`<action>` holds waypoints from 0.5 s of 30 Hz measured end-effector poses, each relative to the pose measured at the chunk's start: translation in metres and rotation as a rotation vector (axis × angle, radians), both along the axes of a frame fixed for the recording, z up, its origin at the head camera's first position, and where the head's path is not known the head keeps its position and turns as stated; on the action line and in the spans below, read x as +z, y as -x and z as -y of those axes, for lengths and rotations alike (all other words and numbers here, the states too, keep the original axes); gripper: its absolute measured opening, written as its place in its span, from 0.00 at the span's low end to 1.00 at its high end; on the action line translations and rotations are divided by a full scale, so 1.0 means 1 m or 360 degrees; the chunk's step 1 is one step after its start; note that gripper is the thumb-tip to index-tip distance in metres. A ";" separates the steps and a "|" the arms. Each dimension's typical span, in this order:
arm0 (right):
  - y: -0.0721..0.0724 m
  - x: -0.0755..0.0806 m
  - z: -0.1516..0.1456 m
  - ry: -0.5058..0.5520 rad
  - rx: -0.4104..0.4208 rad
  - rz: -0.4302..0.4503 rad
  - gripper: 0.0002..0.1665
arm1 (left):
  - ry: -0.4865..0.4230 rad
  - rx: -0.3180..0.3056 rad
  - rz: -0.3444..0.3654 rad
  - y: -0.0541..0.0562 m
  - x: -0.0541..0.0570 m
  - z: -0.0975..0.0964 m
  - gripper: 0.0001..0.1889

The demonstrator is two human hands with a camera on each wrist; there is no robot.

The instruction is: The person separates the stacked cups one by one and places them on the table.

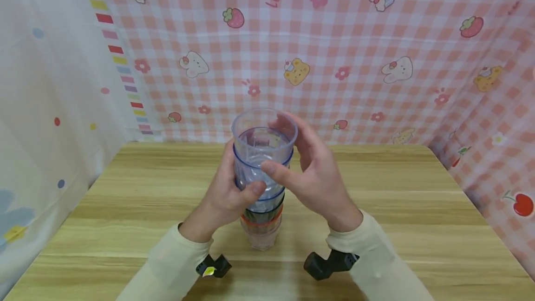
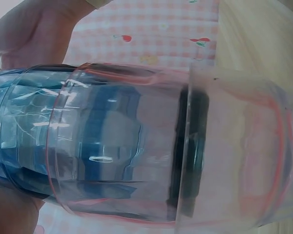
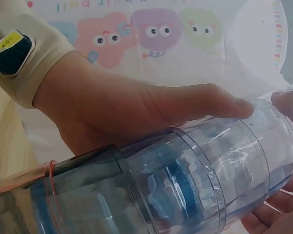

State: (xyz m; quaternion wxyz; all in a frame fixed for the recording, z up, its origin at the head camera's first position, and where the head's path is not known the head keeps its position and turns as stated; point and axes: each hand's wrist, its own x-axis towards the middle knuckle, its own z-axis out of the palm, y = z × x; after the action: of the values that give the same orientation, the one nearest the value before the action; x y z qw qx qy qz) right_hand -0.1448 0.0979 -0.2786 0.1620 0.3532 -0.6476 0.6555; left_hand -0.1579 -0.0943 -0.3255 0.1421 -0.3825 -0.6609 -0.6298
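A tall nested stack of clear plastic cups (image 1: 259, 206) stands upright over the middle of the table. Its rims are tinted blue, black and orange, and a clear cup (image 1: 264, 240) is lowest. My left hand (image 1: 227, 194) grips the stack from the left at mid-height, thumb across the front. Higher up, my right hand (image 1: 319, 175) holds the top cup (image 1: 246, 150) from the right, its thumb on the near side and its fingers behind. In the right wrist view, the left hand (image 3: 136, 105) lies along the stack (image 3: 180, 180), with right-hand fingers (image 3: 283, 209) at the top end.
The wooden table (image 1: 376, 189) stretches to both sides of the stack. A pink checked cloth (image 1: 259, 59) hangs behind it, and a white patterned cloth (image 1: 50, 82) closes the left side. Dark wrist cameras (image 1: 330, 264) sit on both sleeves.
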 end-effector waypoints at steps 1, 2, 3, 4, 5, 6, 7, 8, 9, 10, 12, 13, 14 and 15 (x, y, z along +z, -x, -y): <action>0.000 0.000 0.000 0.0003 0.0001 -0.0002 0.51 | -0.0004 -0.0001 0.0001 0.000 0.000 0.000 0.57; 0.000 0.000 0.000 0.0005 0.0000 -0.0002 0.50 | -0.0008 0.0001 0.0001 0.000 0.000 0.000 0.57; 0.001 0.001 0.001 0.0008 -0.0001 -0.0002 0.50 | -0.0014 -0.0002 0.0002 0.000 0.000 -0.001 0.57; 0.001 0.001 0.001 0.0011 -0.0001 -0.0003 0.50 | -0.0020 -0.0004 0.0004 0.000 0.000 -0.001 0.57; 0.001 0.001 0.001 0.0015 -0.0003 -0.0007 0.50 | -0.0024 -0.0010 0.0007 0.000 0.000 -0.001 0.57; 0.001 0.001 0.001 0.0017 -0.0007 -0.0006 0.50 | -0.0027 -0.0011 0.0009 0.000 0.001 -0.001 0.57; 0.001 0.001 0.002 0.0020 -0.0009 -0.0009 0.50 | -0.0032 -0.0014 0.0010 0.000 0.000 -0.001 0.57; 0.001 0.001 0.002 0.0025 -0.0010 -0.0011 0.49 | -0.0033 -0.0014 0.0006 0.000 0.001 -0.001 0.57; 0.001 0.001 0.002 0.0030 -0.0010 -0.0016 0.49 | -0.0032 -0.0017 -0.0002 0.000 0.001 -0.001 0.57; 0.001 0.001 0.003 0.0035 -0.0012 -0.0024 0.49 | -0.0031 -0.0017 -0.0009 0.001 0.001 -0.001 0.57; 0.001 0.001 0.003 0.0043 -0.0015 -0.0039 0.48 | -0.0027 -0.0014 -0.0027 0.001 0.000 -0.001 0.57; 0.001 0.001 0.003 0.0047 -0.0016 -0.0049 0.48 | -0.0026 -0.0018 -0.0030 0.002 0.000 -0.001 0.57; 0.001 0.001 0.003 0.0050 -0.0018 -0.0058 0.47 | -0.0022 -0.0019 -0.0034 0.002 0.000 0.000 0.57; 0.002 0.001 0.003 0.0054 -0.0018 -0.0073 0.47 | -0.0017 -0.0025 -0.0040 0.002 0.000 0.000 0.57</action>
State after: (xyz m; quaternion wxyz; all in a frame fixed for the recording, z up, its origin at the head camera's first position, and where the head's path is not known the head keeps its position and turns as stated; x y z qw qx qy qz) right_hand -0.1467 0.0946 -0.2772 0.1864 0.3617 -0.6346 0.6571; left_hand -0.1600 -0.0938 -0.3251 0.1475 -0.3949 -0.6526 -0.6297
